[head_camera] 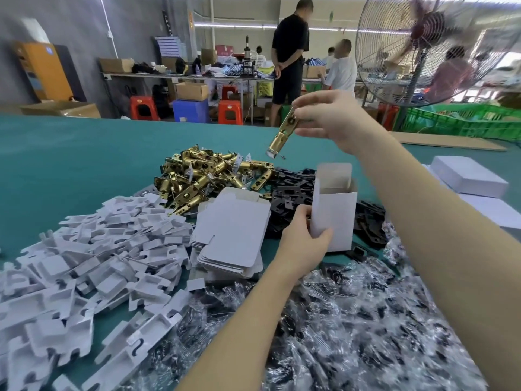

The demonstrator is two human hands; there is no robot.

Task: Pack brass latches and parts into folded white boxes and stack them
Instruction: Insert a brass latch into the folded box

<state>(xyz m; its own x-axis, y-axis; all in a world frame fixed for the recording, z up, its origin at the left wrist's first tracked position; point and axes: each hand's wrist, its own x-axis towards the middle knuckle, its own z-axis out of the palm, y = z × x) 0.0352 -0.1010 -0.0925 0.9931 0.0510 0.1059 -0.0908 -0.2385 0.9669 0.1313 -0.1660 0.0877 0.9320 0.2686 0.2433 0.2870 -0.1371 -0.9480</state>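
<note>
My left hand (304, 241) grips an upright folded white box (335, 210) by its lower left corner; the box's top flap stands open. Above and left of the box, my right hand (329, 119) pinches a brass latch (282, 135) by its upper end, and the latch hangs tilted down toward the left. A heap of brass latches (205, 176) lies on the green table (70, 159) behind a stack of flat white box blanks (234, 232). Black plates (293, 190) are piled beside the held box.
White cardboard inserts (93, 266) cover the near left. Clear bags of dark small parts (352, 320) fill the near right. Closed white boxes (468, 176) sit at the far right. Beyond the table are a standing fan (434, 46), people, stools and green crates (462, 119).
</note>
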